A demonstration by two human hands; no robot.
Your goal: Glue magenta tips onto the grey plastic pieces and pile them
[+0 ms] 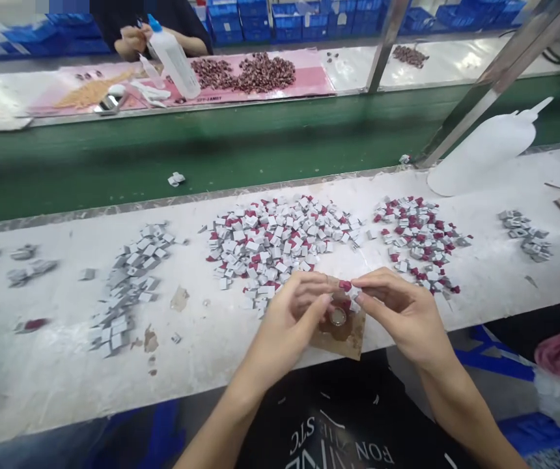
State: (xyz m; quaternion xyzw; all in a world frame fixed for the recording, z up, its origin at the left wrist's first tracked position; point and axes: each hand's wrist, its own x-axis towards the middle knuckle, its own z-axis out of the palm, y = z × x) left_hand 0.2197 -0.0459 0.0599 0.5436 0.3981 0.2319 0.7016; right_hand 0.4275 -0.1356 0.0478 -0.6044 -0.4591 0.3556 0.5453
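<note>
"One small grey-and-maroon part (345,285) is under our inspection. Where do we place it?"

"We find it pinched between the thumb and fingers of the right hand (404,309), in front of the person's body."

"And the left hand (297,307)?"

"We record its thumb and fingers curved right beside the part; we cannot tell whether they grip anything."

"What do we note below?"

"We note a brown board (354,339) with a round disc (337,316) on it, near the front edge of the white tabletop (196,365)."

"Surrounding stock?"

"We log a large heap of grey-and-maroon parts (280,234) just beyond the left hand, a smaller heap (421,231) to its right, and loose grey pieces (133,273) well to the left. Behind the smaller heap we see a white bottle (485,153). Across the green strip (280,140) we observe a co-worker's hand (133,40) near a blue-capped bottle (175,62)."
</note>
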